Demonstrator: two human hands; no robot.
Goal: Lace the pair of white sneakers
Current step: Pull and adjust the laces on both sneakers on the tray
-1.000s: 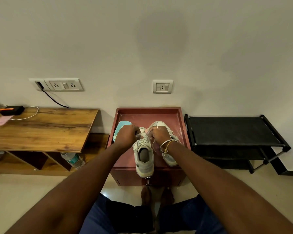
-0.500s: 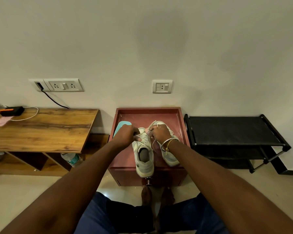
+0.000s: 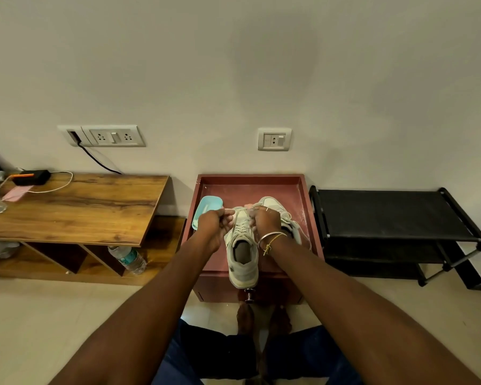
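Both hands lacing a white sneaker on a small rimmed desk, centre of the frame.

The red-brown desk (image 3: 303, 207) has a raised rim like a shallow tray. It holds the near sneaker (image 3: 243, 263), heel toward the viewer and jutting over the front edge, and the second sneaker (image 3: 274, 205), just beside it at right. A pale blue rounded plastic lid (image 3: 204, 211) lies at left. The left hand (image 3: 213, 227) and right hand (image 3: 265, 222), which wears a thin metal bangle (image 3: 271, 237), have their fingers pinched on the flat white lace (image 3: 242, 227) over the near shoe's worn, greyish tongue. A wood-grain desk (image 3: 81, 207) stands at left and a black mesh-topped rack (image 3: 386, 212) at right.
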